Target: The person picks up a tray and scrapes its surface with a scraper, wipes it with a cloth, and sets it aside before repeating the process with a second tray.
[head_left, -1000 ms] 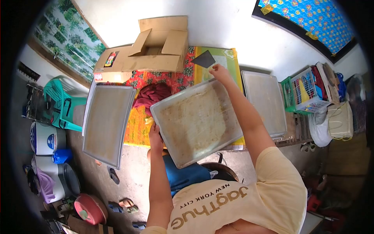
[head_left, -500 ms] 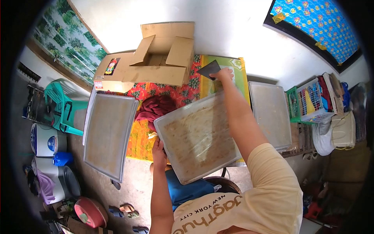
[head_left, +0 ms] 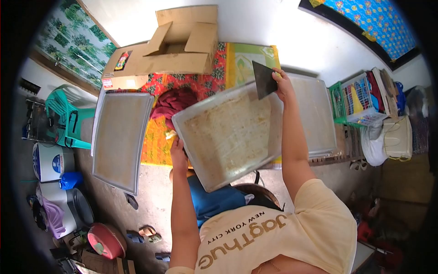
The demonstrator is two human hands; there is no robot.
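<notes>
A large metal baking tray (head_left: 228, 132), stained brown inside, is tilted in front of me over the table. My left hand (head_left: 178, 155) is closed on its left edge, near the lower corner. In my right hand (head_left: 284, 85) is a thin dark flat plate (head_left: 264, 81) with straight edges, pinched along its right side and raised over the tray's upper right corner. A crumpled dark red cloth (head_left: 174, 106) lies on the table just beyond the tray's left corner.
Similar trays stand at the left (head_left: 121, 141) and right (head_left: 312, 114). An open cardboard box (head_left: 180, 61) sits at the back of the table, which has a patterned cover (head_left: 157, 153). A green chair (head_left: 68, 118) is at far left, with baskets (head_left: 358, 100) at right.
My right hand has drawn the dark plate back from the green table cover, toward me and rightward, turning it more upright. The view has shifted, and my left hand still grips the tray.
</notes>
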